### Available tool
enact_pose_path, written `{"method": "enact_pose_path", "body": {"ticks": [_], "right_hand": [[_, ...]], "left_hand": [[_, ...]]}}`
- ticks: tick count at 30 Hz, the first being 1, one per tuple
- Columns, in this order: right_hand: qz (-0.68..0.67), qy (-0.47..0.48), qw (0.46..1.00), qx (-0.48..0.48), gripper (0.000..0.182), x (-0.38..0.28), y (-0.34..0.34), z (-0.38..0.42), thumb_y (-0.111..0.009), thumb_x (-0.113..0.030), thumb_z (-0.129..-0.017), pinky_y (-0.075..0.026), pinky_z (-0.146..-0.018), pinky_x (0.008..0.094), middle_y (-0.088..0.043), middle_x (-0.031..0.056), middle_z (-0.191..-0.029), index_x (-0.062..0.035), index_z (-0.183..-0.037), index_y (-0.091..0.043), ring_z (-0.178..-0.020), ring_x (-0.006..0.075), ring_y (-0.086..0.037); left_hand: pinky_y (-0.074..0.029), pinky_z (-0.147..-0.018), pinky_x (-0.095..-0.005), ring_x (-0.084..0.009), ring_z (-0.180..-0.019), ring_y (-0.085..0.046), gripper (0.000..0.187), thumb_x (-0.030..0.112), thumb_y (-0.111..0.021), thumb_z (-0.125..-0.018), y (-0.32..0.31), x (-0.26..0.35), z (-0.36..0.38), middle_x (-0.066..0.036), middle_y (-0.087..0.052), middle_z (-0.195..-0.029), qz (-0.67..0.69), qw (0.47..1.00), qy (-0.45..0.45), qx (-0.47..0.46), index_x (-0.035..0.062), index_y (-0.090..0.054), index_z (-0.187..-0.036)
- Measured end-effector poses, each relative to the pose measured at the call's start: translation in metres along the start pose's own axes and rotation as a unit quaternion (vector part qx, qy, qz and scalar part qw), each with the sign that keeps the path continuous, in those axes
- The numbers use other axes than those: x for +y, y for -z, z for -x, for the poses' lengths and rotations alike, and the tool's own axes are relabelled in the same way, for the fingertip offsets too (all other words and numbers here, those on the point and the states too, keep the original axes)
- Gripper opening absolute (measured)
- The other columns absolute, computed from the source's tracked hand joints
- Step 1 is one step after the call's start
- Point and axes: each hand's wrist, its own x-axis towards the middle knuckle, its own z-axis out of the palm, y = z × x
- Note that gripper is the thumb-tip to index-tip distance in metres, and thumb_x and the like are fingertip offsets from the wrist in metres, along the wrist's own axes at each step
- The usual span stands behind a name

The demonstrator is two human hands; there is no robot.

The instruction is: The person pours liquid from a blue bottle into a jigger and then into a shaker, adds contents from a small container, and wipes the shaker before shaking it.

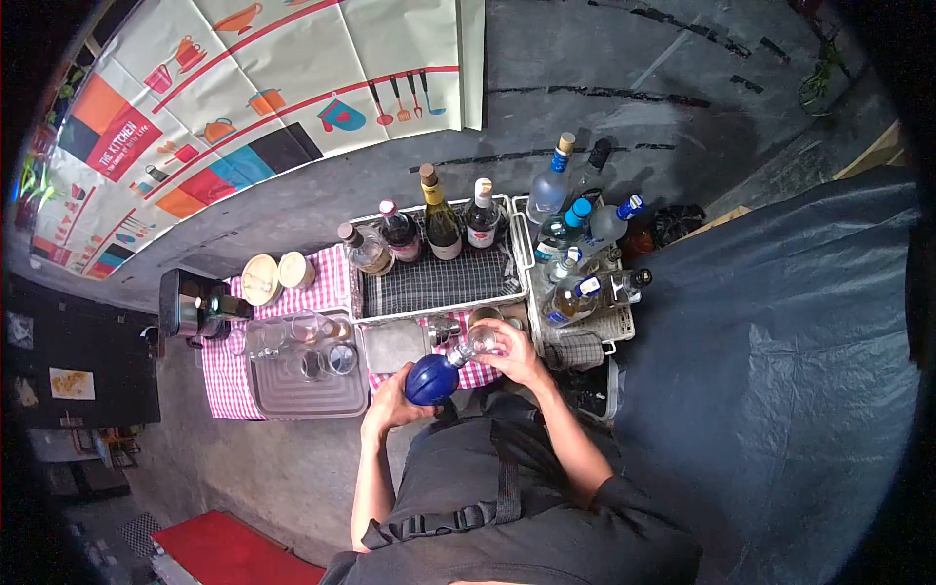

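Observation:
My left hand [388, 404] is closed around a dark blue, round-bodied bottle [432, 380]. The bottle is tilted, its silvery neck pointing up and right to the mouth of a small clear glass [482, 338]. My right hand [517, 353] grips that glass with its fingers around the side. Whether liquid is flowing between the two is too small to tell. Just beyond the bottle, a metal shaker-like cup [444, 331] stands near a flat grey board [395, 347] on a pink checked cloth [478, 375].
A clear plastic tray [310, 400] at left carries several glasses. Behind my hands, a white basket [439, 304] lined with dark checked cloth holds several bottles. More bottles crowd a second basket [616, 330] at right. Two pale bowls [260, 281] and a black appliance [195, 304] stand far left.

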Motion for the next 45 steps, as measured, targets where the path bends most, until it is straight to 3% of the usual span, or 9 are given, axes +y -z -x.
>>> {"method": "enact_pose_path", "body": {"ticks": [3, 5, 7, 8, 18, 22, 24, 28, 45], "right_hand": [[0.05, 0.001, 0.998, 0.03, 0.059, -0.003, 0.006, -0.005, -0.081, 0.004, -0.081, -0.057, -0.094, 0.0305, -0.068, 0.0091, -0.126, -0.003, -0.136, -0.058, -0.112, 0.0149, -0.067], [0.117, -0.012, 0.992, 0.055, 0.059, -0.011, 0.009, -0.008, -0.081, 0.003, -0.08, -0.056, -0.096, 0.0333, -0.068, 0.0113, -0.126, -0.0009, -0.135, -0.058, -0.114, 0.0212, -0.068], [0.379, 0.073, 0.917, 0.101, 0.058, -0.013, 0.015, -0.009, -0.08, -0.002, -0.081, -0.054, -0.096, 0.0379, -0.067, 0.0142, -0.124, -0.0026, -0.135, -0.059, -0.113, 0.0289, -0.068], [0.396, 0.036, 0.911, 0.108, 0.06, -0.015, 0.016, -0.011, -0.081, -0.007, -0.078, -0.051, -0.101, 0.042, -0.064, 0.0178, -0.126, -0.0032, -0.134, -0.06, -0.117, 0.037, -0.063], [0.576, 0.015, 0.817, 0.029, 0.067, -0.006, 0.013, -0.023, -0.082, -0.009, -0.076, -0.047, -0.105, 0.0424, -0.058, 0.0154, -0.122, -0.007, -0.14, -0.061, -0.117, 0.0348, -0.055], [0.575, 0.005, 0.818, 0.024, 0.068, -0.013, 0.008, -0.022, -0.082, -0.009, -0.076, -0.046, -0.106, 0.0427, -0.059, 0.0159, -0.123, -0.0054, -0.141, -0.06, -0.119, 0.0346, -0.054], [0.506, 0.077, 0.857, 0.056, 0.063, -0.014, 0.008, -0.019, -0.082, -0.007, -0.077, -0.048, -0.105, 0.0423, -0.062, 0.0161, -0.123, -0.0017, -0.137, -0.061, -0.119, 0.0341, -0.058], [0.336, 0.064, 0.939, 0.031, 0.059, -0.016, 0.007, -0.016, -0.08, -0.007, -0.076, -0.05, -0.104, 0.0415, -0.064, 0.0169, -0.128, -0.0001, -0.131, -0.061, -0.12, 0.0352, -0.063], [0.323, 0.102, 0.941, -0.002, 0.056, -0.026, -0.004, -0.003, -0.068, 0.008, -0.072, -0.05, -0.108, 0.039, -0.066, 0.0193, -0.13, 0.0012, -0.127, -0.064, -0.125, 0.0334, -0.063]], "left_hand": [[-0.055, -0.094, -0.0442, -0.0321, -0.106, -0.071, 0.085, 0.035, -0.096, -0.055, -0.008, -0.004, 0.002, -0.018, -0.073, -0.112, 0.073, 0.997, -0.029, 0.02, 0.0074, -0.061, -0.128], [-0.055, -0.094, -0.0434, -0.0309, -0.106, -0.071, 0.085, 0.034, -0.096, -0.055, -0.011, -0.004, 0.003, -0.017, -0.072, -0.113, 0.118, 0.992, -0.044, 0.026, 0.0074, -0.06, -0.128], [-0.054, -0.094, -0.042, -0.0288, -0.106, -0.07, 0.086, 0.032, -0.097, -0.056, -0.015, -0.006, 0.005, -0.016, -0.071, -0.114, 0.126, 0.99, -0.047, 0.033, 0.0073, -0.06, -0.129], [-0.054, -0.094, -0.042, -0.0288, -0.106, -0.07, 0.086, 0.032, -0.097, -0.056, -0.017, -0.009, 0.006, -0.016, -0.071, -0.114, 0.126, 0.99, -0.048, 0.033, 0.0073, -0.06, -0.129], [-0.054, -0.096, -0.0415, -0.0281, -0.107, -0.07, 0.088, 0.031, -0.096, -0.058, -0.016, -0.001, 0.015, -0.017, -0.071, -0.116, 0.129, 0.99, -0.029, 0.048, 0.0059, -0.059, -0.134], [-0.054, -0.095, -0.0416, -0.0284, -0.107, -0.07, 0.088, 0.033, -0.096, -0.058, -0.015, 0.004, 0.015, -0.017, -0.071, -0.116, 0.128, 0.99, -0.02, 0.048, 0.0048, -0.059, -0.132], [-0.054, -0.095, -0.0414, -0.0284, -0.107, -0.07, 0.087, 0.034, -0.096, -0.057, -0.014, 0.003, 0.013, -0.018, -0.071, -0.115, 0.108, 0.993, -0.017, 0.05, 0.0044, -0.06, -0.13], [-0.055, -0.093, -0.0417, -0.0299, -0.105, -0.071, 0.083, 0.038, -0.095, -0.056, -0.008, 0.016, 0.014, -0.018, -0.072, -0.112, 0.059, 0.997, 0.002, 0.052, 0.0037, -0.062, -0.125], [-0.056, -0.094, -0.0437, -0.0345, -0.105, -0.073, 0.081, 0.043, -0.091, -0.054, 0.02, 0.042, 0.018, -0.02, -0.075, -0.11, -0.087, 0.995, 0.039, -0.014, 0.0035, -0.069, -0.121]]}}
